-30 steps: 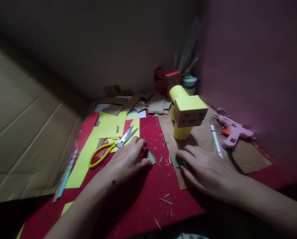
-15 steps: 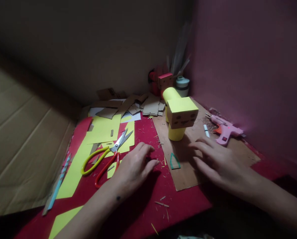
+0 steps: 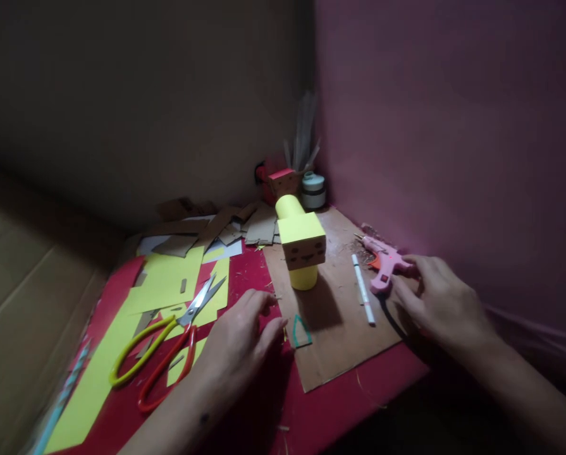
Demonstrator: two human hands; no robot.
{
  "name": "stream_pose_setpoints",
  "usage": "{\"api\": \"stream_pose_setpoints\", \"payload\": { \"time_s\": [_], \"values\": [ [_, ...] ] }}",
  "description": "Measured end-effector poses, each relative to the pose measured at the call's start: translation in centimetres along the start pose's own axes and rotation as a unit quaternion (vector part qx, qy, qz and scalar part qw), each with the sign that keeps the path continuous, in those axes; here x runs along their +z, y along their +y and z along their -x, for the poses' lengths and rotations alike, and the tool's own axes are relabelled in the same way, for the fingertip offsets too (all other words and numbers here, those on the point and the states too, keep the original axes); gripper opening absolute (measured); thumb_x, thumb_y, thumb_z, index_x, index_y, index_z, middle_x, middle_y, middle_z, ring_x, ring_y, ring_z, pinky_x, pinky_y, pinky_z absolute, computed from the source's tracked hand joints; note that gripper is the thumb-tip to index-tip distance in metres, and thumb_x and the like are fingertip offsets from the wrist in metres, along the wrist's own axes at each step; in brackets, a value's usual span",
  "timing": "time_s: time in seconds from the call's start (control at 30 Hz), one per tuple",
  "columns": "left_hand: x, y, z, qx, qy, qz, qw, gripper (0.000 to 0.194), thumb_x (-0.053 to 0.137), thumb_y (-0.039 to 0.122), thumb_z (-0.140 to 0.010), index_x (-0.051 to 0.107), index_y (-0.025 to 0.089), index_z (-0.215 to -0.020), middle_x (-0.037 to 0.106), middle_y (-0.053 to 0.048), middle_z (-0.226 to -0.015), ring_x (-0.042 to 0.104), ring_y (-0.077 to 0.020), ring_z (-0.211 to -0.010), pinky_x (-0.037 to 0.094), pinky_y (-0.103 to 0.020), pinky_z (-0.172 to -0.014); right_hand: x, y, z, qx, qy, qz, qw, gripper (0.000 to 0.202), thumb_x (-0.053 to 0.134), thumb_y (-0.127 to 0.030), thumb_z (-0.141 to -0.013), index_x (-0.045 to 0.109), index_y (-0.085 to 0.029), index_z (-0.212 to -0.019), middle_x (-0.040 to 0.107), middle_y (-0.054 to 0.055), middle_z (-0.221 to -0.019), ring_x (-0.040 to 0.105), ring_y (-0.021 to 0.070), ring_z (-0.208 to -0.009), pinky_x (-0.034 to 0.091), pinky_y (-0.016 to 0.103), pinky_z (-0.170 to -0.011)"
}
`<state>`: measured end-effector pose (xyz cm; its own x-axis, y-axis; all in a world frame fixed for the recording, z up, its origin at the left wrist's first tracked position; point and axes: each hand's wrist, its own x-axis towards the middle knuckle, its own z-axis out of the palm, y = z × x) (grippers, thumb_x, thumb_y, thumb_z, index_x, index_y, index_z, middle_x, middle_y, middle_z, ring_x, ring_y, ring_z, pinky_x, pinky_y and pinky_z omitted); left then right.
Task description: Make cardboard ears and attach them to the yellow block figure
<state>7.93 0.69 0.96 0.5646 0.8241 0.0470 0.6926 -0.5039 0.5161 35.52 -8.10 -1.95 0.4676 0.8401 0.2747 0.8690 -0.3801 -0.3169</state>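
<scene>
My right hand [image 3: 446, 300] is at the rear of a pink glue gun [image 3: 387, 258], fingers apart, with the index finger and thumb either side of its back end. Whether they touch it I cannot tell. My left hand [image 3: 239, 332] rests low over the red table cover, loosely curled, thumb apart, holding nothing. Between the hands a yellow paper and cardboard figure [image 3: 301, 243] with a drawn face stands on a cardboard sheet [image 3: 344, 347]. A small cardboard piece [image 3: 302, 332] outlined in green lies before it. A white marker [image 3: 362, 291] lies beside the glue gun.
Scissors [image 3: 195, 313] with yellow and red handles lie open on yellow paper [image 3: 169, 272] at left. Cardboard scraps [image 3: 261, 224], a red-topped figure [image 3: 283, 182] and a pale blue jar [image 3: 313, 189] stand or lie behind. A cardboard wall [image 3: 21, 284] bounds the left, a pinkish wall [image 3: 444, 126] the right.
My right hand has moved right from beside the yellow figure to the glue gun, uncovering the marker. My left hand stays near the scissors. The view has swung right and up.
</scene>
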Motion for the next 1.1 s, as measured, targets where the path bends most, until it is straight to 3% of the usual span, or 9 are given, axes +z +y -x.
{"api": "stream_pose_setpoints", "payload": {
  "time_s": [0.13, 0.27, 0.37, 0.5, 0.67, 0.77, 0.9, 1.0, 1.1],
  "values": [
    [-0.2, 0.1, -0.6, -0.025, 0.031, 0.016, 0.999, 0.02, 0.049, 0.039, -0.088, 0.052, 0.021, -0.093, 0.06, -0.005, -0.087, 0.055, -0.0207, -0.074, 0.041, -0.034, -0.066, 0.4, -0.4, -1.8, 0.058, -0.052, 0.052, 0.996, 0.052, 0.035, -0.051, -0.089, 0.052, -0.009, -0.113, 0.069, 0.022, -0.073, 0.068, 0.0416, -0.067, 0.044, 0.044, -0.054],
    [0.0, -0.3, -1.0, -0.034, 0.029, 0.035, 0.998, 0.021, 0.05, 0.04, -0.087, 0.055, 0.02, -0.094, 0.062, -0.006, -0.089, 0.057, -0.0223, -0.078, 0.042, -0.035, -0.069, 1.2, -1.7, -3.1, 0.074, -0.077, 0.048, 0.993, 0.056, 0.037, -0.053, -0.087, 0.047, -0.009, -0.119, 0.07, 0.024, -0.084, 0.067, 0.0442, -0.079, 0.045, 0.045, -0.06],
    [0.4, -1.0, -0.9, -0.047, 0.028, 0.042, 0.998, 0.023, 0.047, 0.04, -0.089, 0.056, 0.02, -0.095, 0.063, -0.005, -0.087, 0.058, -0.0211, -0.076, 0.043, -0.033, -0.067, 1.7, -2.3, -3.8, 0.086, -0.083, 0.035, 0.992, 0.049, 0.042, -0.045, -0.085, 0.047, -0.01, -0.12, 0.07, 0.024, -0.088, 0.067, 0.0431, -0.081, 0.045, 0.045, -0.063],
    [0.8, -2.1, -0.7, -0.06, 0.03, 0.06, 0.996, 0.024, 0.046, 0.04, -0.088, 0.057, 0.02, -0.096, 0.064, -0.004, -0.087, 0.059, -0.0198, -0.075, 0.045, -0.031, -0.067, 2.1, -2.2, -4.2, 0.112, -0.071, -0.007, 0.991, 0.043, 0.049, -0.028, -0.078, 0.05, -0.009, -0.116, 0.07, 0.024, -0.083, 0.067, 0.0434, -0.079, 0.044, 0.044, -0.063],
    [1.1, -2.5, -0.5, -0.062, 0.024, 0.078, 0.995, 0.024, 0.046, 0.039, -0.088, 0.057, 0.02, -0.097, 0.065, -0.003, -0.085, 0.06, -0.0193, -0.074, 0.045, -0.03, -0.067, 2.4, -1.8, -3.9, 0.161, 0.005, -0.128, 0.979, 0.04, 0.057, -0.026, -0.07, 0.053, -0.015, -0.108, 0.068, 0.017, -0.079, 0.066, 0.039, -0.078, 0.045, 0.043, -0.066],
    [1.2, -2.5, -0.4, -0.061, 0.023, 0.086, 0.994, 0.024, 0.046, 0.039, -0.087, 0.057, 0.02, -0.098, 0.065, -0.003, -0.084, 0.06, -0.0195, -0.073, 0.045, -0.031, -0.066, 2.6, -1.9, -3.3, 0.188, 0.08, -0.254, 0.945, 0.042, 0.06, -0.029, -0.067, 0.05, -0.019, -0.107, 0.064, 0.011, -0.085, 0.066, 0.0294, -0.071, 0.049, 0.039, -0.062],
    [1.3, -2.8, -0.4, -0.053, 0.032, 0.097, 0.993, 0.024, 0.046, 0.038, -0.087, 0.057, 0.019, -0.097, 0.064, -0.004, -0.084, 0.059, -0.02, -0.073, 0.044, -0.033, -0.068, 2.0, -2.7, -2.3, 0.191, 0.127, -0.461, 0.857, 0.047, 0.062, -0.043, -0.066, 0.048, -0.02, -0.104, 0.059, 0.003, -0.083, 0.06, 0.016, -0.055, 0.051, 0.03, -0.049],
    [1.3, -2.9, -0.4, -0.043, 0.044, 0.108, 0.992, 0.022, 0.046, 0.036, -0.086, 0.056, 0.019, -0.096, 0.063, -0.004, -0.085, 0.058, -0.0196, -0.073, 0.044, -0.034, -0.069, 0.5, -3.3, -1.6, 0.173, 0.079, -0.577, 0.794, 0.037, 0.071, -0.04, -0.058, 0.059, -0.02, -0.087, 0.06, 0.001, -0.07, 0.058, 0.0143, -0.052, 0.051, 0.027, -0.046],
    [1.3, -2.5, -0.3, -0.036, 0.055, 0.126, 0.99, 0.022, 0.045, 0.035, -0.087, 0.055, 0.019, -0.099, 0.062, -0.004, -0.087, 0.058, -0.0192, -0.072, 0.044, -0.034, -0.069, -1.2, -3.6, -1.0, 0.154, 0.002, -0.642, 0.751, 0.019, 0.076, -0.032, -0.055, 0.062, -0.02, -0.06, 0.061, 0.002, -0.056, 0.058, 0.0153, -0.048, 0.051, 0.028, -0.044]
  ]
}}
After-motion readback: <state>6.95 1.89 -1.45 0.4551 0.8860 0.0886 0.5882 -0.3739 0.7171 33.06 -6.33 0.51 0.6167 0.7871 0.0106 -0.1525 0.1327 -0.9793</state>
